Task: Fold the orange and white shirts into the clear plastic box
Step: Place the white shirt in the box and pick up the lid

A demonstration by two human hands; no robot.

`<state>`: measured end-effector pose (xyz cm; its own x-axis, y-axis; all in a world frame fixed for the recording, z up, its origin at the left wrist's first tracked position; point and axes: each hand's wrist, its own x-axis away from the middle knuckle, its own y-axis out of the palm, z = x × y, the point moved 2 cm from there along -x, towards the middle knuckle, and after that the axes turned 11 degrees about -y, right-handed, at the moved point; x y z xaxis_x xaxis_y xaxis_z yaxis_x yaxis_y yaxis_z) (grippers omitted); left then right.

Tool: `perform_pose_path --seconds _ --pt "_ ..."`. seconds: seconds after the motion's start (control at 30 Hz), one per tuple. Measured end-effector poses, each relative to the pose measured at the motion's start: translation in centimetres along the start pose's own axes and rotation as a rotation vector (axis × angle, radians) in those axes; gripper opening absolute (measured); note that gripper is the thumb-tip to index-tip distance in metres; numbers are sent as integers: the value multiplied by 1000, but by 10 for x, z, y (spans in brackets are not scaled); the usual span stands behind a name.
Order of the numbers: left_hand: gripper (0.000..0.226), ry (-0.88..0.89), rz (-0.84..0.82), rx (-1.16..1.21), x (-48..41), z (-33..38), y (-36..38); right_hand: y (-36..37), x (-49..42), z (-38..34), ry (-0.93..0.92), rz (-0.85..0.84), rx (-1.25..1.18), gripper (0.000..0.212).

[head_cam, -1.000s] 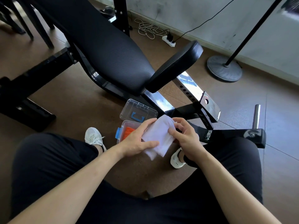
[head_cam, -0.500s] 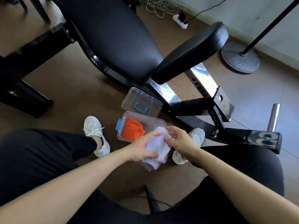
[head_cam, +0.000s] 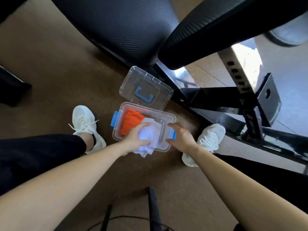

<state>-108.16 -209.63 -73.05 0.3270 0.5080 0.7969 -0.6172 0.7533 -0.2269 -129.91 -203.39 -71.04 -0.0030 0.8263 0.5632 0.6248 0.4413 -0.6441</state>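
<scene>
On the brown floor between my feet sits the clear plastic box (head_cam: 164, 115) with blue latches. The folded orange shirt (head_cam: 130, 122) lies in its left half. My left hand (head_cam: 137, 138) grips the bunched white shirt (head_cam: 150, 139) and holds it down into the box's right half; a corner of the cloth hangs over the near rim. My right hand (head_cam: 182, 137) holds the box's right end, with finger and thumb on either side of the blue latch there.
The box's clear lid (head_cam: 131, 80) lies on the floor just behind it. A black padded weight bench (head_cam: 126, 25) and its steel frame (head_cam: 216, 95) crowd the back and right. My white shoes (head_cam: 83, 119) (head_cam: 210, 137) flank the box. A cable (head_cam: 126, 218) runs near the bottom edge.
Both hands came down from lap height to the box. The right hand let go of the white shirt and took the box's right end. The left hand carried the shirt into the box.
</scene>
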Motion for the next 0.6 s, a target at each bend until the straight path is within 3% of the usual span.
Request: perform_pose_path --seconds 0.23,0.6 --pt "72 10 29 54 -83 -6 25 28 -38 54 -30 -83 229 125" --pt "93 -32 -63 -362 -161 -34 55 45 -39 79 -152 -7 194 122"
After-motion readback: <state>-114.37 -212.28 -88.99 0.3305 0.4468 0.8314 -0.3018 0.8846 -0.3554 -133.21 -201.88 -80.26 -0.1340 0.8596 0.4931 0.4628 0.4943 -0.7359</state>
